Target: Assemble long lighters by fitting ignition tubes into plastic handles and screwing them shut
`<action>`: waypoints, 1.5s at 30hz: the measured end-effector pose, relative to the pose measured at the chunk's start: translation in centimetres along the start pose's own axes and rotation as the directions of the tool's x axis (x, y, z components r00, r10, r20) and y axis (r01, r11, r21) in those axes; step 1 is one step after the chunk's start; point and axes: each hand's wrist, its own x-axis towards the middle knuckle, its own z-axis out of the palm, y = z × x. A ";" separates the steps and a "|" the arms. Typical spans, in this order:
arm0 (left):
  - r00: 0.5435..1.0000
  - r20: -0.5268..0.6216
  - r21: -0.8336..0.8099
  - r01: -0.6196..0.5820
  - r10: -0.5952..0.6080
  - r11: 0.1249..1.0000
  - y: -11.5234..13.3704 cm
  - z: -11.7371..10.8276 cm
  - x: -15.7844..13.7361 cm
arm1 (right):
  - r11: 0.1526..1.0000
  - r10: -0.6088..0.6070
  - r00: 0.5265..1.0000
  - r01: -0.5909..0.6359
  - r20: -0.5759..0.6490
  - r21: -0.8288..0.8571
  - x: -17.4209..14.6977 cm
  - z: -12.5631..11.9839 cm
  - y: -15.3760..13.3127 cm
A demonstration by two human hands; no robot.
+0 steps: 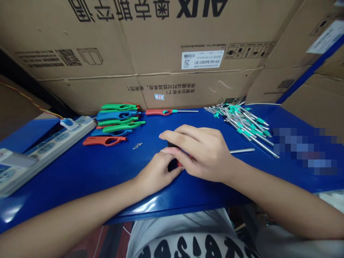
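Above the middle of the blue table, my left hand and my right hand are closed together. Between them shows a bit of a red gas lighter, its handle mostly covered by my fingers. A metal tube sticks out to the right from behind my right hand, in line with the lighter. My right fingers curl over a small black object, whose kind is hidden. To the left of my hands lies a small pile of screws.
Green, blue and red lighter handles are stacked at the left. A red lighter with a tube lies at the back. Metal tubes with teal parts pile up at right. A power strip lines the left edge; cardboard stands behind.
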 end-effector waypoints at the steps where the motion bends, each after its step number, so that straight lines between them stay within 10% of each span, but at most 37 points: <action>1: 1.000 0.005 -0.002 0.002 -0.002 1.000 0.0 0.0 0.0 | 1.000 -0.004 1.000 0.004 0.000 -0.008 0.0 0.0 -0.1; 15: 1.000 -0.007 0.036 0.012 -0.012 0.999 0.4 -0.2 0.1 | 0.997 0.029 0.997 -0.034 -0.069 -0.076 -0.2 0.0 0.0; 23: 1.000 0.022 -0.048 0.006 -0.005 0.999 0.0 -0.2 0.1 | 0.858 0.137 0.981 -0.187 0.138 0.478 0.7 -1.1 -0.1; 32: 1.000 -0.023 0.052 0.001 0.000 0.999 0.1 0.0 0.1 | 0.996 0.078 0.995 -0.075 -0.063 0.042 0.0 -0.2 1.5; 39: 1.000 0.005 0.063 0.009 -0.010 0.998 0.4 -0.3 0.3 | 0.867 0.134 0.954 -0.245 0.269 0.435 0.4 -1.0 2.0; 45: 0.999 -0.032 0.082 -0.023 0.026 0.996 0.3 -0.2 0.2 | 0.979 0.122 0.990 -0.131 0.065 0.155 0.2 -0.4 2.3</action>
